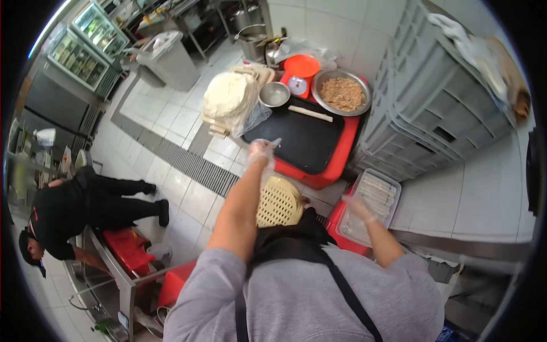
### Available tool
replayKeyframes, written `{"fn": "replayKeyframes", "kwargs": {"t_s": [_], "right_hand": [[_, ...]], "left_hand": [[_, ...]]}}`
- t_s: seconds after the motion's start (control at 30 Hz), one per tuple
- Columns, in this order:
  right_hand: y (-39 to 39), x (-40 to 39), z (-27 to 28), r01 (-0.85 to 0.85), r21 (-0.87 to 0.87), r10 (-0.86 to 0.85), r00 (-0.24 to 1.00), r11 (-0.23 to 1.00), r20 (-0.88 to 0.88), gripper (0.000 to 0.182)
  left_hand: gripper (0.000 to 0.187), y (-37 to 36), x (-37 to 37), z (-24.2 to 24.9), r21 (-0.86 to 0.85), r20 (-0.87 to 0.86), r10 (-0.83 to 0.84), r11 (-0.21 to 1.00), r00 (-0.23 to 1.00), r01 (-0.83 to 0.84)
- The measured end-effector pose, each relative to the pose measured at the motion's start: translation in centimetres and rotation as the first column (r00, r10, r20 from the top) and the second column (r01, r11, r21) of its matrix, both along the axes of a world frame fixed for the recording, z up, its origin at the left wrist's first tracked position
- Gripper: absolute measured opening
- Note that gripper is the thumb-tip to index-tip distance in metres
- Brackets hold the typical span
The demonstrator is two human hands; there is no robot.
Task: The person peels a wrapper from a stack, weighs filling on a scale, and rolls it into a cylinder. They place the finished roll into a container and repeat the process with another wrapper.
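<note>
My left hand (pixel 261 153), in a clear plastic glove, is at the near left edge of the black tray (pixel 299 137); its fingers are too small to read. My right hand (pixel 358 210), also gloved and blurred, is over the left side of a clear container (pixel 376 196) holding several white rolls. One pale roll (pixel 310 113) lies on the far part of the black tray. Left of the tray is a stack of white dough sheets (pixel 231 94) in plastic. A metal bowl (pixel 274 94) and a wide bowl of filling (pixel 342 94) stand behind the tray.
A red scale (pixel 297 85) stands between the bowls. Grey crates (pixel 433 97) are stacked at the right. A yellow perforated stool (pixel 279 202) is close before my body. At the left, another person in black (pixel 74 205) bends over a metal counter. A grey bin (pixel 168 60) stands farther back.
</note>
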State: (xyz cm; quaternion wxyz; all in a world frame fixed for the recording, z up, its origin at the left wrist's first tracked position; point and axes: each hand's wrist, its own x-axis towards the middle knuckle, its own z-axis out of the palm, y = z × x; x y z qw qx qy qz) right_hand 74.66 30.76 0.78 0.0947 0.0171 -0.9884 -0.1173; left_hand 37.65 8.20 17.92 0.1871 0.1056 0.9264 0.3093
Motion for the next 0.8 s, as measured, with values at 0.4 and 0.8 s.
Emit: {"fn": "replayKeyframes", "kwargs": {"t_s": [0.4, 0.8], "right_hand": [[-3.2, -32.1, 9.1, 0.166, -0.376, -0.194, 0.98, 0.911, -0.036, 0.012], [-7.6, -39.7, -2.0, 0.361, -0.901, -0.541, 0.82, 0.239, 0.186, 0.018]], "left_hand": [[0.039, -10.6, -28.9, -7.6, -0.223, -0.376, -0.126, 0.974, 0.918, 0.043], [0.039, 1.3, -35.4, -15.3, -0.127, -0.501, -0.226, 0.974, 0.835, 0.187]]}}
